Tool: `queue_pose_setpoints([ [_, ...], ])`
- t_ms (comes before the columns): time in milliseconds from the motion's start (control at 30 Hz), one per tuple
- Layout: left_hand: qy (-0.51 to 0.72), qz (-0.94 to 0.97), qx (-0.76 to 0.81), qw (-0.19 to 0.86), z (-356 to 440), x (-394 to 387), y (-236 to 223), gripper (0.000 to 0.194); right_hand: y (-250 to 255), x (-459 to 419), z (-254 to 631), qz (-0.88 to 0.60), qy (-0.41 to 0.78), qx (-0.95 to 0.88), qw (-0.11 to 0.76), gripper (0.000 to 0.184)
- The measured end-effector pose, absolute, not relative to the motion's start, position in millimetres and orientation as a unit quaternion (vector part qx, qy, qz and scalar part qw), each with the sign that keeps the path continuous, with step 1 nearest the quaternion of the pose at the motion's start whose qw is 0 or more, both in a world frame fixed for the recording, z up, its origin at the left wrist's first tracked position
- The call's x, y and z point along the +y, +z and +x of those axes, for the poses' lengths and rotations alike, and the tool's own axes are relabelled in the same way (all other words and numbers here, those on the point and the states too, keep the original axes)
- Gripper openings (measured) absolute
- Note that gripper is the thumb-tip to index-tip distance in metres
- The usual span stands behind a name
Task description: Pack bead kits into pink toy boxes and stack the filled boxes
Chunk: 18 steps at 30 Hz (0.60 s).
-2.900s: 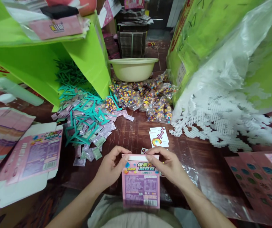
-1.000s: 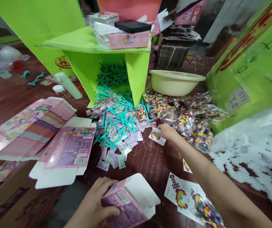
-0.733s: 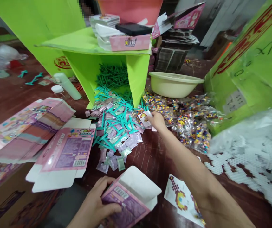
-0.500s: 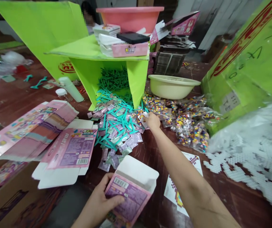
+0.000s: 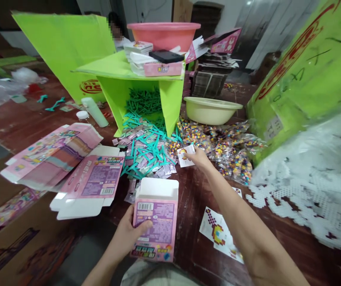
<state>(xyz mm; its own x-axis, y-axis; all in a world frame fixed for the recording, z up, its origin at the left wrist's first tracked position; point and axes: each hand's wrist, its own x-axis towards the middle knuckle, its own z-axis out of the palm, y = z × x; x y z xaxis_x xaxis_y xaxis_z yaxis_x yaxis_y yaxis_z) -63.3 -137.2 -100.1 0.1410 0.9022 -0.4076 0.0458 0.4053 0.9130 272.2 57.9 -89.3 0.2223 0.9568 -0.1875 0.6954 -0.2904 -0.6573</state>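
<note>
My left hand (image 5: 133, 230) grips a pink and purple printed carton (image 5: 155, 226) by its left side, thumb on the front; its white flap stands up at the top. Between the fingers of my right hand (image 5: 199, 158) is a small white card (image 5: 186, 156) with a yellow and dark picture. Whether anything else is under the card I cannot tell. Just left of it spreads a pile of turquoise plastic tools (image 5: 146, 155) mixed with small purple and green sachets (image 5: 163, 171). Clear bags of coloured beads (image 5: 224, 149) lie beyond my right hand.
Flattened cartons (image 5: 93, 178) are stacked at the left, near a pale green bottle (image 5: 94, 111). A green box (image 5: 170, 107) bears a pink basin (image 5: 164, 35). A cream basin (image 5: 212, 111) stands behind the beads. White perforated sheets (image 5: 295, 210) and pattern sheets (image 5: 218, 232) lie at right.
My right hand has drawn back slightly from the bead bags, bringing the card into plainer view. The carton in my left hand has turned more upright. The camera view has shifted a little.
</note>
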Motion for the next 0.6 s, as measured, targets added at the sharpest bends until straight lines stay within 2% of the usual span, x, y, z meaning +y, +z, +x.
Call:
queue_pose_setpoints([
  [167, 0.343, 0.427, 0.552, 0.629, -55, -135, -99, 0.063, -86, 50, 284, -0.748, 0.275, -0.570, 0.199, 0.025],
  [333, 0.333, 0.417, 0.569, 0.625, -64, -145, -97, 0.063, -63, 65, 294, -0.703, 0.282, -0.646, 0.096, 0.010],
  [467, 0.376, 0.386, 0.588, 0.604, -62, -150, -97, 0.064, -53, 91, 287, -0.689, 0.299, -0.660, 0.001, 0.015],
  [600, 0.375, 0.369, 0.602, 0.601, -51, -150, -98, 0.066, -69, 100, 266, -0.736, 0.273, -0.619, -0.034, 0.018],
])
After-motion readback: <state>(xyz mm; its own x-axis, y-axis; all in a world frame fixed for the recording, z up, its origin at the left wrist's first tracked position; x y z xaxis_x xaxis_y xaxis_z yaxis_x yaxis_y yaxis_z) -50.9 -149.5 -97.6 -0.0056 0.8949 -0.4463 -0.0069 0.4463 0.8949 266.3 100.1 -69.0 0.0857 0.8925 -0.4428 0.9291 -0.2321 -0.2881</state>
